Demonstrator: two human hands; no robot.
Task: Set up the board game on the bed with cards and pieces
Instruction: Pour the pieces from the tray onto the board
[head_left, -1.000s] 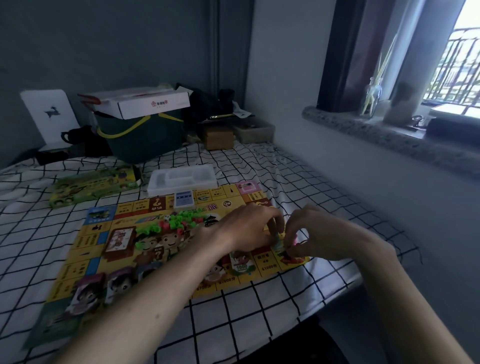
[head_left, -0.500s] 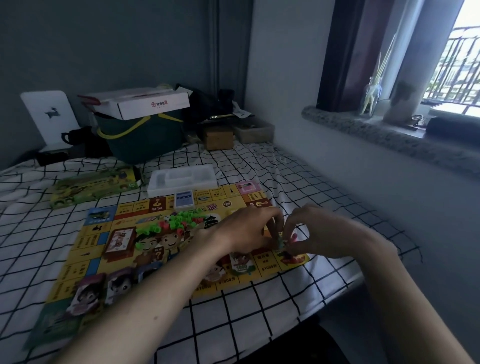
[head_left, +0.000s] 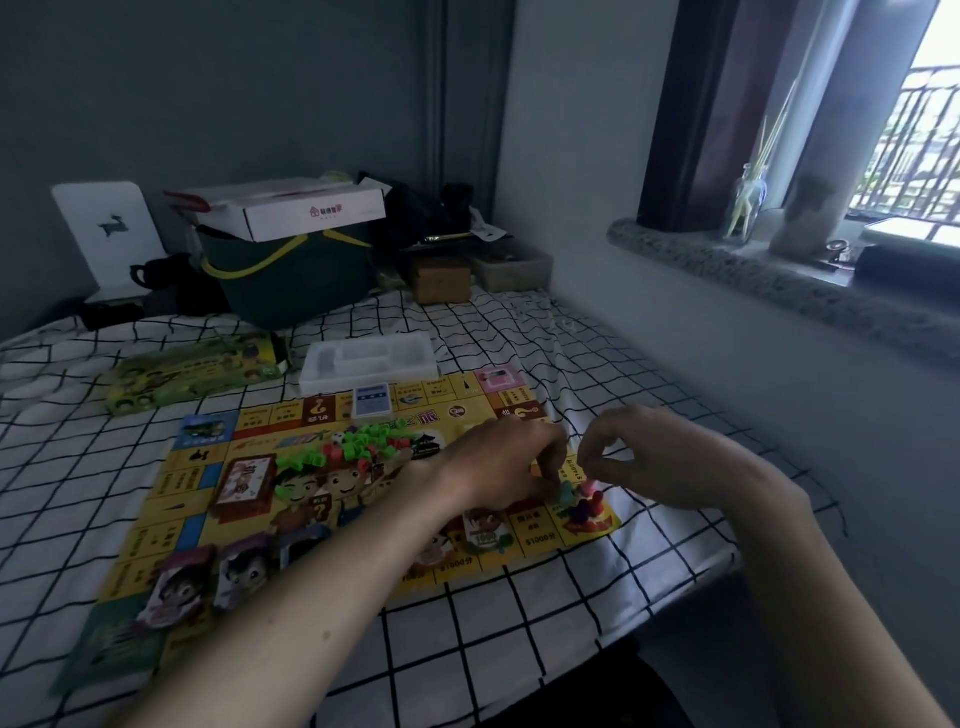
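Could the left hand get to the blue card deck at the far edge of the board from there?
Probably yes. The deck lies uncovered on the board, nothing stacked on it; the left hand only needs to let go of the small piece.

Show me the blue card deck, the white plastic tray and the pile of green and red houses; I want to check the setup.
blue card deck (head_left: 370, 401): head view, middle of its top card.
white plastic tray (head_left: 415, 370): head view, right part of its near rim.
pile of green and red houses (head_left: 358, 442): head view, middle of the heap.

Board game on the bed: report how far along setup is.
Done: board laid flat, card decks placed, houses piled mid-board. In hand: left hand holds a green piece at the corner; right hand pinches above it. Left: sorting houses, seemingly.
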